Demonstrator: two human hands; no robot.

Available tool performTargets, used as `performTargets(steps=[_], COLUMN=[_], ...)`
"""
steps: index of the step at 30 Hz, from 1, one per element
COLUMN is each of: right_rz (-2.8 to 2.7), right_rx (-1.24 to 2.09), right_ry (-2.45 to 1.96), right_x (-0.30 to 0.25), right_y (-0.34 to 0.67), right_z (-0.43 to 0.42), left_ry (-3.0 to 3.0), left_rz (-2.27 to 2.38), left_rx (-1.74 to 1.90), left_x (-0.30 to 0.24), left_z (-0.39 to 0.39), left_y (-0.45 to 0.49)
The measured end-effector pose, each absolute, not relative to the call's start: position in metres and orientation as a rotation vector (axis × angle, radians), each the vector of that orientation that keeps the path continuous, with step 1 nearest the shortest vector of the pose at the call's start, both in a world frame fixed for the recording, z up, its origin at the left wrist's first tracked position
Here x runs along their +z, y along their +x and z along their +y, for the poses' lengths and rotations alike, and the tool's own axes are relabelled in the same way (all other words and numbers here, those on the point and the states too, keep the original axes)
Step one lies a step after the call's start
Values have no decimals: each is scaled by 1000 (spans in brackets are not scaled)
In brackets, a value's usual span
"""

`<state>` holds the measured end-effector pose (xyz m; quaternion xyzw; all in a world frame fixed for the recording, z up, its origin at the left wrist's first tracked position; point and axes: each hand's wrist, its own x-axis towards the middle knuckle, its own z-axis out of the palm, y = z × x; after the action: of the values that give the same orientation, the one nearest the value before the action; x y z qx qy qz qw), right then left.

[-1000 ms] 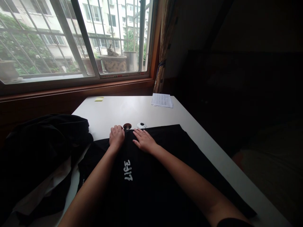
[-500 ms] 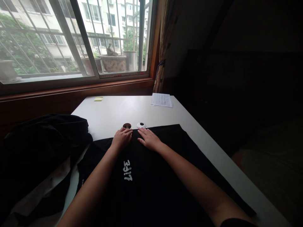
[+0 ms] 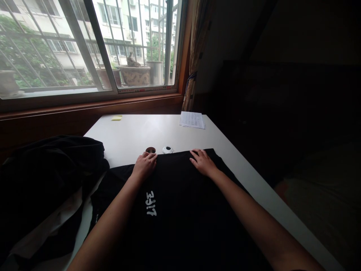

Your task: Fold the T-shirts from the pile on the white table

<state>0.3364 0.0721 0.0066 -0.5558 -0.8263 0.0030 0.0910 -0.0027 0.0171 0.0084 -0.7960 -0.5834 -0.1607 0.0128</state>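
Note:
A black T-shirt [image 3: 180, 203] with white lettering lies spread over the white table [image 3: 135, 130], its collar side toward the left. My left hand [image 3: 145, 165] rests on the shirt's far edge, palm down, fingers lying on the cloth just in front of a round hole in the table. Farther right along the same edge, my right hand [image 3: 203, 161] lies flat with its fingers spread, close to the shirt's far right corner. Neither hand visibly grips the fabric. My forearms cover parts of the shirt, and its near end is dark.
A heap of dark clothing [image 3: 53, 180] fills the left side. Beyond the shirt are a brown-rimmed table hole [image 3: 150, 149] and a white ring-shaped cover [image 3: 167, 149]. Papers [image 3: 192, 120] and a yellow sticky note [image 3: 116, 117] lie near the back edge, below a barred window [image 3: 113, 45].
My right hand has slid right along the shirt's far edge, away from my left hand, toward the corner. The left hand stays in place.

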Motion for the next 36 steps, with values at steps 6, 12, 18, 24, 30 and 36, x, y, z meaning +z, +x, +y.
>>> performTargets(steps=[6, 12, 18, 24, 30, 36], right_rz=[-2455, -2426, -2260, -1836, -1705, -1664], right_rx=[19, 43, -8, -106, 143, 303], right_ry=[-1680, -1702, -1723, -1937, -1987, -1973], right_x=[6, 5, -2, -10, -12, -10], right_y=[336, 343, 369, 421, 444, 440], right_z=[79, 93, 109, 123, 134, 148], left_ry=[-2443, -2392, -2389, -2375, -2374, -2369], left_rz=[-1833, -1879, -1854, -1841, -1869, -1765], left_rx=[-508, -479, -563, -515, -438, -291], left_x=[6, 4, 2, 3, 7, 29], left_z=[18, 19, 19, 18, 17, 20], left_y=[-3, -3, -5, -3, -2, 8])
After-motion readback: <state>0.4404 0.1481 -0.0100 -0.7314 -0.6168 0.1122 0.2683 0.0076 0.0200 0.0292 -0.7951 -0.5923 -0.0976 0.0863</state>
